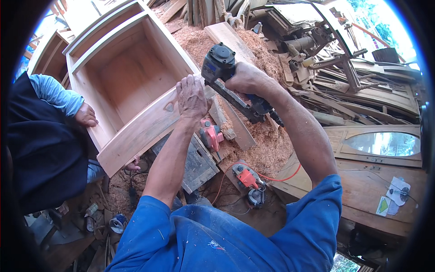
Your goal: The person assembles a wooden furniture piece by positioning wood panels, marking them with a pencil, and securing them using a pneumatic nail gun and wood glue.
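A curved wooden board (140,124) lies along the near edge of an open-topped wooden cabinet frame (97,106). Near the board's right end, my left hand (192,97) is closed over its upper edge, fingers pointing away from me. My right hand (247,81) is wrapped around the handle of a dark nail gun (219,63). The gun's nose is beside my left fingertips, at the frame's right corner; whether it touches the wood is hidden. A co-worker's hand (86,115) rests on the frame's left side, and another hand (132,164) shows beneath the board's left end.
A red power tool (211,134) sits beside a worn grey wooden block (199,163). Nearer lies an orange-red tool (248,178) with a red hose (276,180) running right. Wood shavings (272,145) cover the ground. Scrap timber (362,99) and a door panel with oval glass (385,144) stand right.
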A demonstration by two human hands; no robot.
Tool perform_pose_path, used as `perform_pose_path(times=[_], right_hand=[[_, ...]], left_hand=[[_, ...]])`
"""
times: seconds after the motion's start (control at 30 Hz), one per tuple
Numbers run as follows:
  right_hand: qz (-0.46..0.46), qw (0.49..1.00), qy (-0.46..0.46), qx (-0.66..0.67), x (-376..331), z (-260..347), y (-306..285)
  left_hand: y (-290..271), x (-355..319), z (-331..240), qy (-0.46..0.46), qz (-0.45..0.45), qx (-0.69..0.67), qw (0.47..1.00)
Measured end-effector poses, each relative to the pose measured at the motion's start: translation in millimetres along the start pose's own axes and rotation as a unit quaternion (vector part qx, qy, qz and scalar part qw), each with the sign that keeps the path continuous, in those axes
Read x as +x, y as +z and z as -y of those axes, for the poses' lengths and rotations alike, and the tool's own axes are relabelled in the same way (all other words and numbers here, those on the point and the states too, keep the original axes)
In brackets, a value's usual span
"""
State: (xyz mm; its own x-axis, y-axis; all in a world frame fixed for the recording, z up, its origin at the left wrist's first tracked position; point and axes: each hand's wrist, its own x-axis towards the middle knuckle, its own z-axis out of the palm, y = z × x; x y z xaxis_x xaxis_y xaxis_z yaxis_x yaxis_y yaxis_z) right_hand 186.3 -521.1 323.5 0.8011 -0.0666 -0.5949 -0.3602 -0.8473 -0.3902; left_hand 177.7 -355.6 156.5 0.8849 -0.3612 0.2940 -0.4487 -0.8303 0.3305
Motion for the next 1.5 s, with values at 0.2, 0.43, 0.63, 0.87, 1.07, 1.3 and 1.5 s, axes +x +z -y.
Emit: perform_pose_path(times=[0.2, 0.43, 0.63, 0.87, 1.07, 1.3, 1.5], right_hand=[[-0.038, 0.999, -0.006, 0.037, -14, -32, 13], [-0.049, 0.996, -0.009, 0.075, -28, -29, 20], [-0.036, 0.999, 0.014, -0.002, -24, -25, 18], [-0.025, 1.0, -0.007, -0.004, -25, -20, 15], [-0.046, 0.997, 0.0, 0.055, -7, -21, 17], [-0.053, 0.997, -0.031, 0.056, 0, -24, 23], [-0.048, 0.996, -0.008, 0.077, 2, -19, 25]], left_hand=[[-4, 2, -5, -0.02, 0.03, -0.007, 0.999], [-3, 0, -2, -0.012, 0.013, 0.001, 1.0], [-7, -2, -2, -0.01, 0.058, 0.015, 0.998], [-15, -3, 4, -0.003, 0.084, -0.011, 0.996], [-14, -1, 4, -0.013, 0.078, -0.053, 0.995], [-8, -3, 7, -0.007, 0.048, -0.06, 0.997], [-8, -3, 9, -0.015, 0.061, -0.07, 0.996]])
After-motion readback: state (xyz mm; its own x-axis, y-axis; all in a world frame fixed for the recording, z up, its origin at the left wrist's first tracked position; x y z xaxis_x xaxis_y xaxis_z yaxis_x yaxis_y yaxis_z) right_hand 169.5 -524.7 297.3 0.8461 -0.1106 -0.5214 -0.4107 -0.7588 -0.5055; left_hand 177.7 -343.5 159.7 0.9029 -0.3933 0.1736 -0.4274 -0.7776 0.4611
